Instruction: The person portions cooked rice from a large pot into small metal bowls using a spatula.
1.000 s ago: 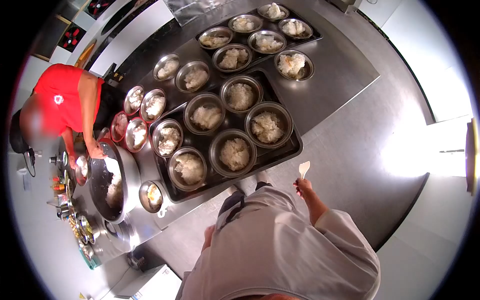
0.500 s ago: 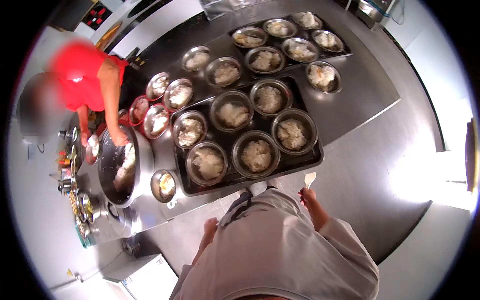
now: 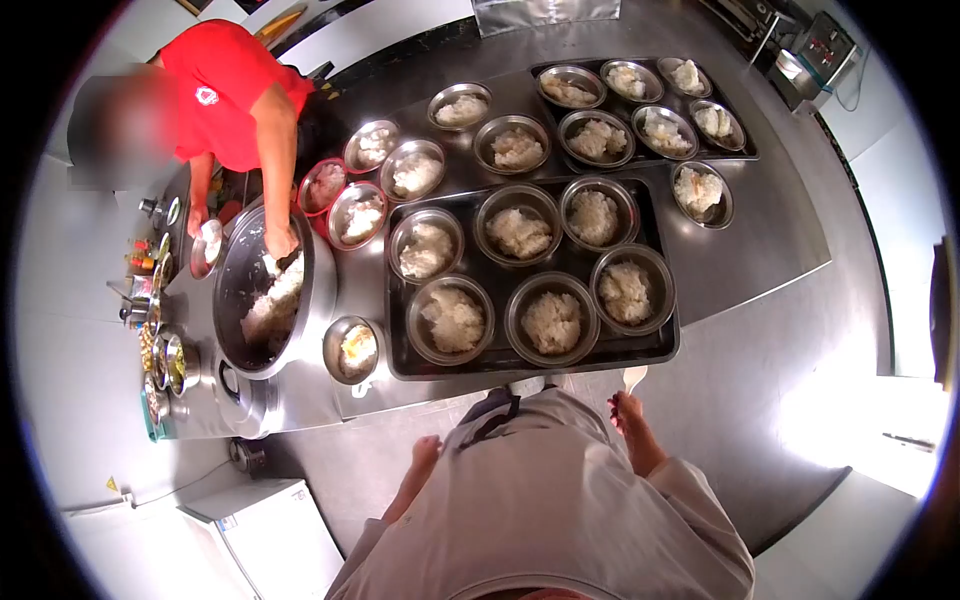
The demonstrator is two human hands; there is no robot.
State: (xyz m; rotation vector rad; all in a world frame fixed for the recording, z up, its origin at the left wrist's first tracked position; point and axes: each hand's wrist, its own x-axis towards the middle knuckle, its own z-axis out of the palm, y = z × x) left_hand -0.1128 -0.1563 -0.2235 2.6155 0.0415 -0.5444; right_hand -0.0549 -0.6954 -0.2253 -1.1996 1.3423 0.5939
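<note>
My right hand (image 3: 627, 410) is closed around the handle of a pale spatula (image 3: 635, 377), held low beside my body with its blade pointing up. By my other side hangs my left hand (image 3: 426, 449); its fingers are too small and hidden to make out. Both hands are apart from the steel table (image 3: 755, 260). Just beyond them, on the table, lies a black tray (image 3: 640, 353) of metal bowls with rice, among them a front bowl (image 3: 552, 318). Left of the tray stands a bowl (image 3: 352, 350) with rice and something yellow.
A co-worker in a red shirt (image 3: 235, 90) reaches into a large rice pot (image 3: 322, 290), holding a bowl in the other hand. More rice bowls stand on the table and on a rear black tray (image 3: 740, 153). Small containers (image 3: 176, 362) line the left side.
The view has shifted, so the table, bowls and co-worker sit farther right in the frame. The spatula stays in my right hand, and both hands remain beside my body.
</note>
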